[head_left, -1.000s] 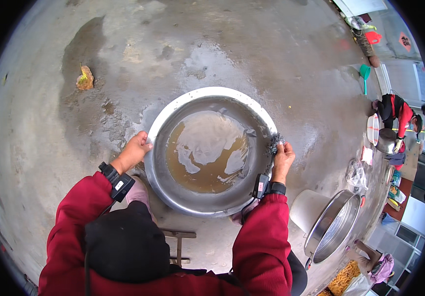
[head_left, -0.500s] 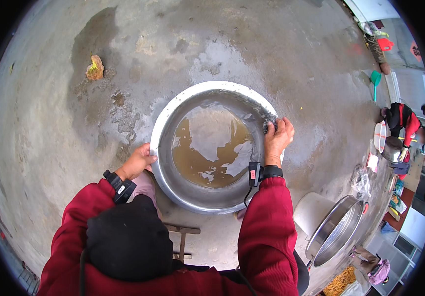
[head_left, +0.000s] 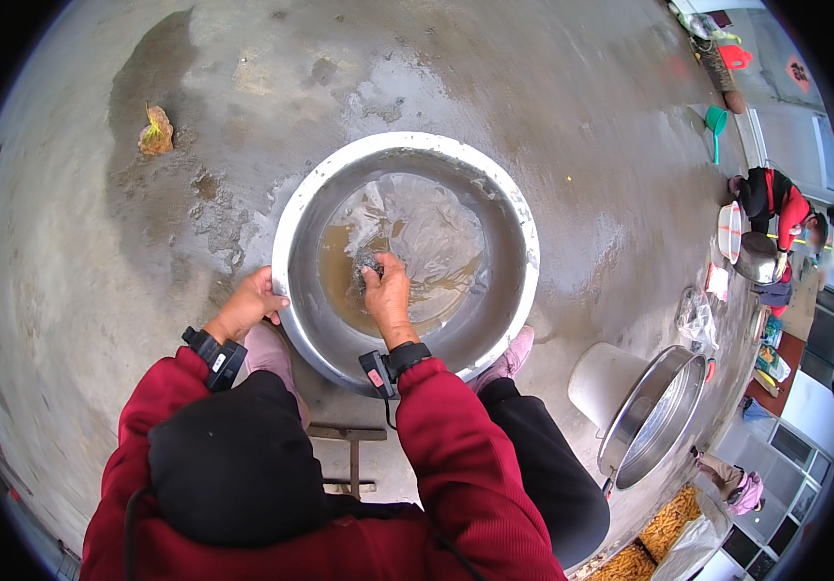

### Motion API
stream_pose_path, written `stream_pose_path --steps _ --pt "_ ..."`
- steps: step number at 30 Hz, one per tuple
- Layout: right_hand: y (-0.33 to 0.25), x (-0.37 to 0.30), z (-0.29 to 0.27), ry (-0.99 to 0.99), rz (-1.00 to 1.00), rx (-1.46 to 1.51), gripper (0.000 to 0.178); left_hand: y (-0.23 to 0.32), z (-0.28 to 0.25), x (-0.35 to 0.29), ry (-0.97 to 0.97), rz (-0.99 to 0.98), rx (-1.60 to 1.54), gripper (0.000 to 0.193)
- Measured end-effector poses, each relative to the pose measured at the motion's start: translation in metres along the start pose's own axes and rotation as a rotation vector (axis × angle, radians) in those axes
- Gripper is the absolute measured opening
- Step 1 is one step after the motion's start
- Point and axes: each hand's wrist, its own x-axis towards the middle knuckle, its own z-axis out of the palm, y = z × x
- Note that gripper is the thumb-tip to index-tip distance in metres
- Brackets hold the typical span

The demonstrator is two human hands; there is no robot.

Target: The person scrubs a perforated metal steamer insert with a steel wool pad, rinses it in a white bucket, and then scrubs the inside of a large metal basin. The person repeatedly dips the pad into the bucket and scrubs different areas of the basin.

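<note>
A large metal basin [head_left: 516,300] stands on the ground before me, with murky brown water [head_left: 446,232] in its bottom. My left hand [head_left: 245,307] grips the basin's rim at its left side, thumb and fingers closed on the edge. Inside the basin, above the left part of the water, my right hand [head_left: 388,290] is closed on a dark grey scouring pad [head_left: 368,261], which is partly hidden by the fingers. Whether the pad touches the water I cannot tell.
At right, a wide metal pan [head_left: 651,416] leans by a white bucket [head_left: 603,382]. Farther right, another person [head_left: 783,208] in red and black bends over a metal pot [head_left: 758,259]. A green ladle [head_left: 716,121] and a dry leaf [head_left: 156,131] lie on the concrete.
My right hand has moved with the scouring pad from the basin's right rim to the water inside. My left hand stays on the left rim.
</note>
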Motion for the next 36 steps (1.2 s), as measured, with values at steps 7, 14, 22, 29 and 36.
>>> stream_pose_path --steps 7,14,22,29,36 --pt "-0.095 -0.022 0.032 -0.068 -0.475 -0.013 0.035 -0.001 0.0 -0.001 -0.02 0.039 -0.115 0.038" --pt "-0.087 0.046 0.049 0.074 -0.436 -0.217 0.018 0.003 0.004 -0.003 0.028 0.03 -0.105 0.029" --pt "-0.098 0.023 0.04 0.092 -0.453 0.015 0.034 -0.004 0.002 -0.003 0.0 0.072 -0.158 0.029" --pt "-0.109 -0.001 0.072 -0.183 -0.573 -0.206 0.026 -0.015 -0.008 -0.002 0.004 -0.005 -0.133 0.018" --pt "-0.113 0.0 0.053 -0.015 -0.587 -0.005 0.028 0.004 -0.009 -0.012 -0.028 -0.053 -0.487 0.026"
